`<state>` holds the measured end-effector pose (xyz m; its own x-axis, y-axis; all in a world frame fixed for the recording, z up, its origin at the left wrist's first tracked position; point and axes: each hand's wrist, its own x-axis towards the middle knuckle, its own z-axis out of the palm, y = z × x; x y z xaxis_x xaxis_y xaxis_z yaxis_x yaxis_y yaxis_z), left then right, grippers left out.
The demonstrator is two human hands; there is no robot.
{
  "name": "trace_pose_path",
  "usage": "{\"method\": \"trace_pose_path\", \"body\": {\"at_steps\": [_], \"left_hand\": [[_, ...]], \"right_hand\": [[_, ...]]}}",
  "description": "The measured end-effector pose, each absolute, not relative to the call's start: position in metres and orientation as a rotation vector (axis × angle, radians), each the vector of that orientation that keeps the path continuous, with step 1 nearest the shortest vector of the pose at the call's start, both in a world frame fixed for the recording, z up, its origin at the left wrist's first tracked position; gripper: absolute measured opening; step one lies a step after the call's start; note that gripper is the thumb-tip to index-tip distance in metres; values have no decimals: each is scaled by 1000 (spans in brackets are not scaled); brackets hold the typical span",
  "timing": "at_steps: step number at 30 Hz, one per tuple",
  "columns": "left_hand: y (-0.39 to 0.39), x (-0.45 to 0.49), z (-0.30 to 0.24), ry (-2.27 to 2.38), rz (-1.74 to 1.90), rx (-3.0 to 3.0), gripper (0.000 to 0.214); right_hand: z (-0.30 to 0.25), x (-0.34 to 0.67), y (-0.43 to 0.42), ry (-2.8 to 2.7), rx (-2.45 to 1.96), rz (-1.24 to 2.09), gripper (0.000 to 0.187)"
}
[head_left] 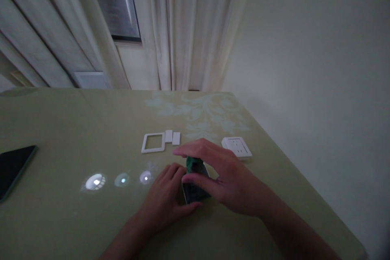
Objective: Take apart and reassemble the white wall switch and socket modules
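Note:
My left hand [166, 195] steadies a dark square module [193, 191] with a pale edge on the table, its fingers and thumb bent around the left side. Over that module, my right hand [224, 174] has its thumb and fingers around a green-and-black screwdriver handle [194, 164], seen nearly end-on. The shaft and tip are hidden from view. Beyond my hands lie a white square frame [153, 150] and two small white rectangular covers [176, 138]. A white socket panel [237, 147] rests behind my right hand, its face turned up.
A dark phone-like slab [15, 166] lies at the table's left edge. The glossy greenish table [76, 130] shows light reflections and ends on the right beside a plain wall [319, 89]. Pale curtains [195, 28] and a window [115, 4] stand behind it.

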<state>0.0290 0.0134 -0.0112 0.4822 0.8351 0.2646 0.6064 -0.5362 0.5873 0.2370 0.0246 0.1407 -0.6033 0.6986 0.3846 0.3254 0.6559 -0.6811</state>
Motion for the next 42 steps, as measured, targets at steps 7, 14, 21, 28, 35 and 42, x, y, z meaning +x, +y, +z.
{"method": "trace_pose_path", "body": {"at_steps": [7, 14, 21, 28, 35, 42], "left_hand": [[13, 29, -8, 1199, 734, 2316, 65], [14, 27, -9, 1187, 753, 2292, 68], [13, 27, -8, 1199, 736, 2309, 60], [13, 26, -10, 1192, 786, 2319, 52], [14, 26, -9, 1203, 744, 2339, 54], [15, 26, -10, 1216, 718, 2311, 52]], "right_hand": [[147, 249, 27, -2230, -758, 860, 52], [147, 250, 31, -2214, -716, 732, 28], [138, 243, 28, -2178, -799, 468, 34], [143, 245, 25, -2244, -841, 680, 51], [145, 251, 31, -2249, -672, 821, 47], [142, 248, 33, -2178, -717, 721, 31]]}}
